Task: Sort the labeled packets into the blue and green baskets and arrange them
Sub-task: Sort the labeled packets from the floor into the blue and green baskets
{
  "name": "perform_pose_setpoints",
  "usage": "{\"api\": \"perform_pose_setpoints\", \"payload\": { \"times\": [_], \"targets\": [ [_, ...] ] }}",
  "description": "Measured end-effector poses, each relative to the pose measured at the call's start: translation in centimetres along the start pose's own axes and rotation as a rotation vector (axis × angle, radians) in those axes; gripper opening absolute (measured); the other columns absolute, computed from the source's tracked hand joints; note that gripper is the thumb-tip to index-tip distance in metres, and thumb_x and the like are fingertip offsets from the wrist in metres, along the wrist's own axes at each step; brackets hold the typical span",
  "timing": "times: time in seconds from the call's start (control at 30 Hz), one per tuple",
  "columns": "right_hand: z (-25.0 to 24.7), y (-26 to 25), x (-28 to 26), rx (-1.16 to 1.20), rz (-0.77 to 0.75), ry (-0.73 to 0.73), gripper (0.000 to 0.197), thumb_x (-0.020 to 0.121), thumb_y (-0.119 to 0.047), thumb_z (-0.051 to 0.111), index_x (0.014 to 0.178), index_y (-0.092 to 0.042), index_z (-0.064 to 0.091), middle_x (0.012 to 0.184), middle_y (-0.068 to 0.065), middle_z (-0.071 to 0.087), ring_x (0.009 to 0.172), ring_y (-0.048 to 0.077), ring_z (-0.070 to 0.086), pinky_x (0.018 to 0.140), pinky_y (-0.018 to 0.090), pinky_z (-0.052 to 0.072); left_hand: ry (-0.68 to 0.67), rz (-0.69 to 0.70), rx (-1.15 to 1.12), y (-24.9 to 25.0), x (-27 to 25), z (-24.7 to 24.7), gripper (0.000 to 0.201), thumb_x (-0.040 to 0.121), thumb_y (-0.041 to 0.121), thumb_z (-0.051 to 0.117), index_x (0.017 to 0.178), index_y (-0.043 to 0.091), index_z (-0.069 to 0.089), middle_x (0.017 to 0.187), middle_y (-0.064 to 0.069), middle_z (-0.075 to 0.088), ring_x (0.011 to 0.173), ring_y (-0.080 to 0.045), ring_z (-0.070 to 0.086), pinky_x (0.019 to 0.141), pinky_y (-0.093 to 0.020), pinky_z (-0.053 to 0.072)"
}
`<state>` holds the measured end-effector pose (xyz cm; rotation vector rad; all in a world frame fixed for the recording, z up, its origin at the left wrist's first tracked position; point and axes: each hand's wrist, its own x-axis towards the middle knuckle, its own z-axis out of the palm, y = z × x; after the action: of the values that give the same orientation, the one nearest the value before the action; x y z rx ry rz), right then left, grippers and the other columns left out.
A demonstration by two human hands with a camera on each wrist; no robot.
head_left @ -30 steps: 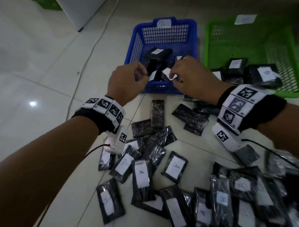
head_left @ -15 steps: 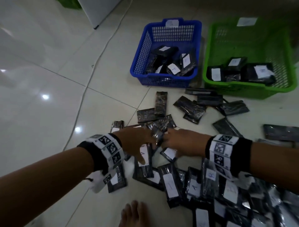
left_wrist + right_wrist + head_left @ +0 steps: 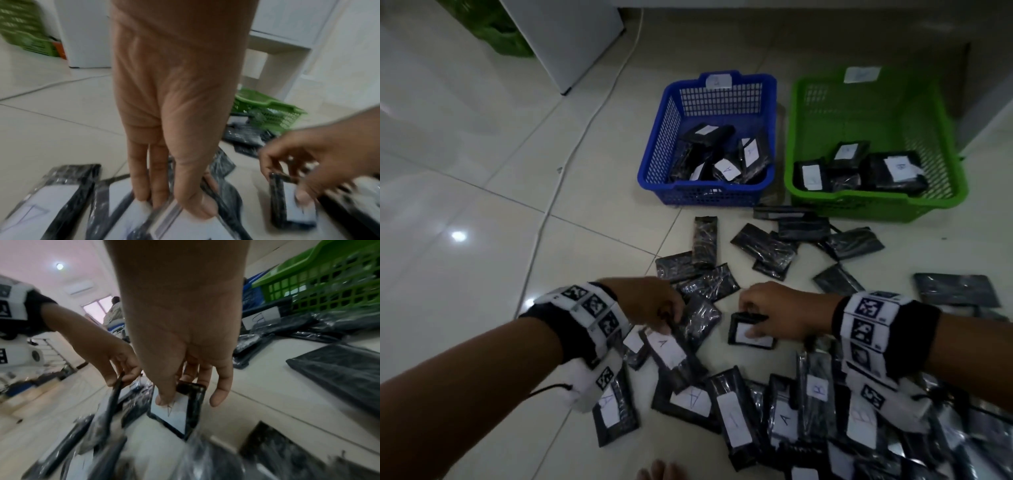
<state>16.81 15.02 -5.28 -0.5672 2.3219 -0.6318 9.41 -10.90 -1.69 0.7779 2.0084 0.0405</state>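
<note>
Packets: black, white-labeled, strewn over the floor (image 3: 465,291) in front of both baskets.
Right hand (image 3: 779,313): thumb and fingers pinch the far end of a small packet (image 3: 751,334) lying on the tile.
Left hand (image 3: 650,305): fingers pointing down, pinching a packet labeled A (image 3: 666,347) on the pile.
Blue basket (image 3: 654,161): well beyond the hands, holding some packets.
Green basket (image 3: 948,150): just right of the blue, likewise.
Around: white cable (image 3: 571,157) across the floor.
Right wrist view only: the left-hand packet's edge is lifted.
</note>
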Motion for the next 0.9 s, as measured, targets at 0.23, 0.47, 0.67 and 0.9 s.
{"api": "perform_pose_setpoints", "payload": {
  "times": [0.23,0.47,0.67,0.9],
  "targets": [
    [-8.9,-0.5,1.0,0.629,0.118,0.528,0.045,0.082,-0.028,0.079,0.114,-0.016,0.05,0.09,0.003,0.067,0.065,0.01,0.061,0.049,0.016,0.048,0.204,-0.06,-0.308,-2.0,-1.4,-10.4,0.022,0.099,0.011,0.062,0.116,0.024,0.067,0.106,0.003,0.069,0.089,-0.008,0.062,0.076,-0.019,0.055],
    [-16.4,1.1,5.9,0.761,0.203,1.111,0.034,0.08,-0.024,0.081,0.095,-0.018,0.051,0.089,0.015,0.07,0.077,0.031,0.069,0.068,0.047,0.06,0.804,-0.08,-1.109,-3.7,1.1,-15.5,0.029,0.1,0.013,0.061,0.128,0.004,0.062,0.111,-0.018,0.073,0.084,-0.016,0.073,0.078,-0.024,0.061],
    [-15.9,3.5,11.4,0.679,0.284,1.099,0.016,0.085,-0.013,0.075,0.098,-0.014,0.064,0.086,0.0,0.067,0.074,0.008,0.063,0.07,0.025,0.057,1.035,-0.206,-1.056,-5.3,7.6,-16.3,0.04,0.093,-0.001,0.061,0.132,0.007,0.057,0.111,-0.02,0.07,0.087,-0.026,0.072,0.081,-0.036,0.062],
    [-13.7,3.2,12.2,0.148,0.115,0.987,0.023,0.089,-0.027,0.071,0.102,-0.009,0.07,0.092,0.004,0.066,0.082,0.016,0.059,0.071,0.021,0.04,1.191,-0.216,-0.377,-5.1,7.5,-14.4,0.028,0.088,0.02,0.065,0.115,0.016,0.07,0.106,0.0,0.071,0.1,-0.019,0.066,0.089,-0.027,0.052]
  ]
}}
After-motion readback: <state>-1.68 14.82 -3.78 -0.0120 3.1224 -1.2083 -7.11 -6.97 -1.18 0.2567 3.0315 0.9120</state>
